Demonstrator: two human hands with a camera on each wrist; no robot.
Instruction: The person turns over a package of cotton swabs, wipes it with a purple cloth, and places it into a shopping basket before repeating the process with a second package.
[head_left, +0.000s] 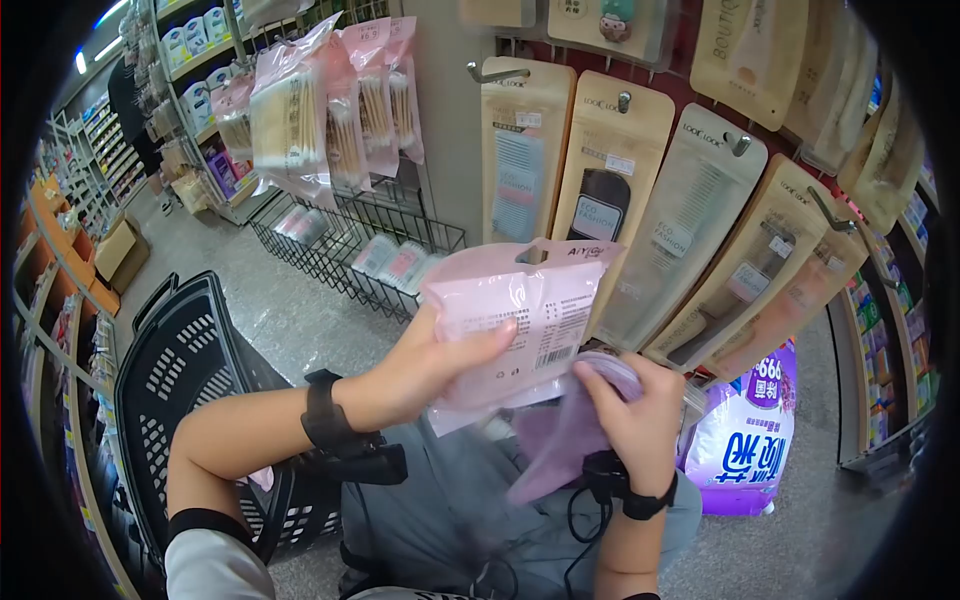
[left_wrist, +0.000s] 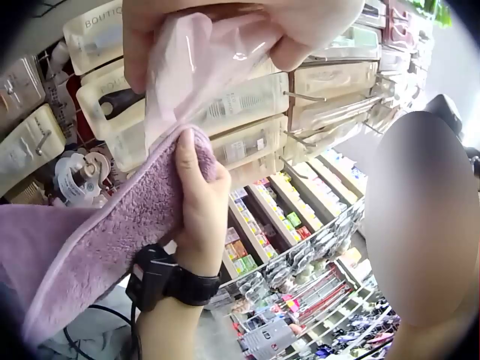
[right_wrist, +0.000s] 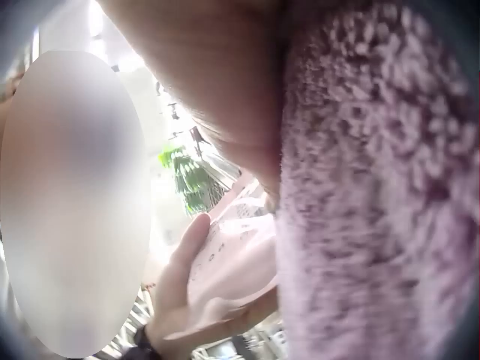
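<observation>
In the head view my left hand [head_left: 440, 365] grips a pink printed plastic package [head_left: 530, 320], thumb across its front. Just to the right and lower, my right hand [head_left: 640, 410] pinches a folded purple fluffy cloth [head_left: 565, 430] between thumb and fingers. The left wrist view shows the package [left_wrist: 202, 60] in the left hand [left_wrist: 315, 22] above the cloth [left_wrist: 127, 225], whose upper end the right hand [left_wrist: 202, 202] holds. Seen from the right wrist, the cloth [right_wrist: 375, 195] fills the right side, and the left hand [right_wrist: 176, 292] lies around the package [right_wrist: 236, 262].
Hair combs in beige packs [head_left: 515, 170] hang on hooks ahead. Cotton swab bags [head_left: 290, 110] hang at the left above a wire basket [head_left: 330, 250]. A black shopping basket [head_left: 170, 370] stands at the left, and a purple-white bag [head_left: 745, 440] on the floor at the right.
</observation>
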